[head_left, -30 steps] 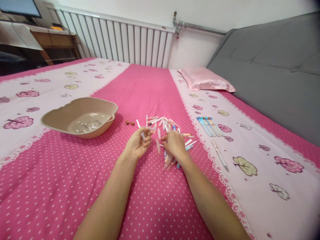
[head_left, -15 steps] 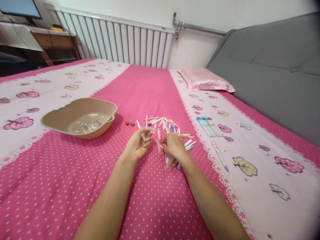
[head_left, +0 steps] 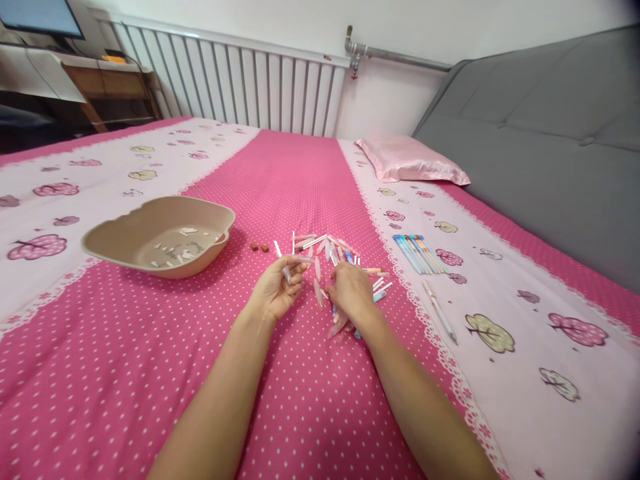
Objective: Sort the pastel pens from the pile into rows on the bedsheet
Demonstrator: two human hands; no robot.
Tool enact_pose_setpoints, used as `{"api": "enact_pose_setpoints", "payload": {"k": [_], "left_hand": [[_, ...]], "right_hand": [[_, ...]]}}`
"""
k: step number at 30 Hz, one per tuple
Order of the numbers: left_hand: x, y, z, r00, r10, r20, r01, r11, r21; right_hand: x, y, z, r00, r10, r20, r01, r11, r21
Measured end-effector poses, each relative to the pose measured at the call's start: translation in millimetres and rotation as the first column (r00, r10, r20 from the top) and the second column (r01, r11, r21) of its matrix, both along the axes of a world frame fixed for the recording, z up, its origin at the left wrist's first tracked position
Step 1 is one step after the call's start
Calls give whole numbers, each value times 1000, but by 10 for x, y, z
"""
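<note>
My left hand (head_left: 279,288) is closed, with a translucent pen barrel (head_left: 303,259) pinched between thumb and fingers and pointing right. A slim white-and-clear piece (head_left: 279,249) also passes through its fingers. My right hand (head_left: 353,290) reaches down over the pile of pen parts (head_left: 319,267), its fingers curled in among them. Whatever those fingertips grip is hidden beneath the hand. Pink, white and clear tubes lie loosely around both hands, with white sticks (head_left: 383,288) and a blue piece (head_left: 380,296) right of my right hand.
To the left stands a beige basin (head_left: 210,212) with small white pieces in it. Two small brown bits (head_left: 259,247) lie beside it. On the right are a row of assembled pens (head_left: 419,255) and a single clear pen (head_left: 440,312). A pink pillow (head_left: 410,160) lies farther back.
My right hand has shifted slightly within the pile, and some parts beneath and beside it have moved a little. My left hand stays in place with its barrel.
</note>
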State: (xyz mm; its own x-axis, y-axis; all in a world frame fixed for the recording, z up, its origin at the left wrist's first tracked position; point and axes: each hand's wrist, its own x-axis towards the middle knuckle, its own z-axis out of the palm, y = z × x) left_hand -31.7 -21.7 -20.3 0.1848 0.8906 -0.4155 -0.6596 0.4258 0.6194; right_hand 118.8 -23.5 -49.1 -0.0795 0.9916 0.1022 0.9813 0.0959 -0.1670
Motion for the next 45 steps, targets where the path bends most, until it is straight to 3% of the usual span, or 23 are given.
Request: {"api": "enact_pose_setpoints", "payload": {"k": [8, 11, 15, 18, 21, 41, 45], "left_hand": [[8, -3, -2, 1000, 7, -1, -7, 1000, -2], [13, 0, 5, 1000, 5, 0, -5, 1000, -4], [16, 11, 4, 1000, 8, -2, -8, 1000, -7], [19, 14, 2, 1000, 8, -7, -8, 1000, -5], [27, 6, 8, 1000, 6, -23, -6, 1000, -8], [70, -17, -23, 997, -22, -71, 21, 1000, -7], [68, -22, -34, 997, -49, -62, 50, 999, 15]], "right_hand": [[-34, 3, -9, 998, -25, 63, 28, 998, -49], [-27, 23, 11, 999, -5, 40, 5, 1000, 1], [4, -5, 138, 972, 30, -232, 1, 991, 134], [21, -67, 254, 853, 122, -508, -26, 981, 192], [13, -119, 311, 761, 216, -611, -36, 956, 292], [-59, -182, 321, 789, 172, -589, 22, 951, 307], [-50, -175, 316, 753, 160, -638, 27, 962, 272]]}}
